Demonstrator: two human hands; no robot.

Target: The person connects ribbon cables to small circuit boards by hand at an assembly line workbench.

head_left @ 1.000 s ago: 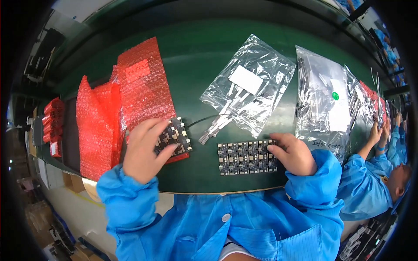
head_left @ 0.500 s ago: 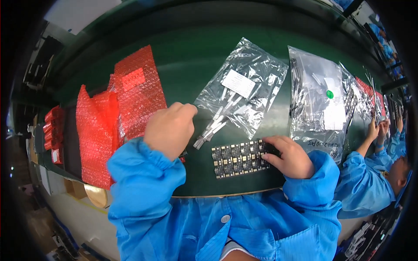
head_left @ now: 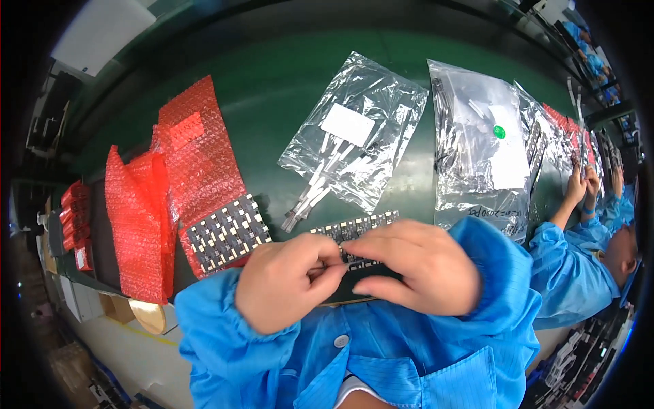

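My left hand (head_left: 289, 279) is closed in a pinch at the near edge of a black circuit board panel (head_left: 371, 223). What its fingertips hold is too small to make out. My right hand (head_left: 419, 266) reaches over the panel's right part, its fingertips meeting those of the left hand. Its fingers are stretched out, with the thumb held apart below them. The panel carries rows of small pale parts, and both hands cover much of it. Beyond it, thin flat cables (head_left: 310, 198) stick out of a clear plastic bag (head_left: 388, 102) with a white label.
Left of my hands, a second circuit board panel (head_left: 228, 235) lies on red bubble wrap (head_left: 197, 136). More red bubble wrap (head_left: 136, 218) hangs over the table's front edge. To the right are a filled clear bag (head_left: 477, 143) and a co-worker's blue sleeve (head_left: 572, 259).
My left hand has moved right and down to the panel, uncovering the second panel. My right hand has moved left over the panel, to meet it. The view has shifted slightly.
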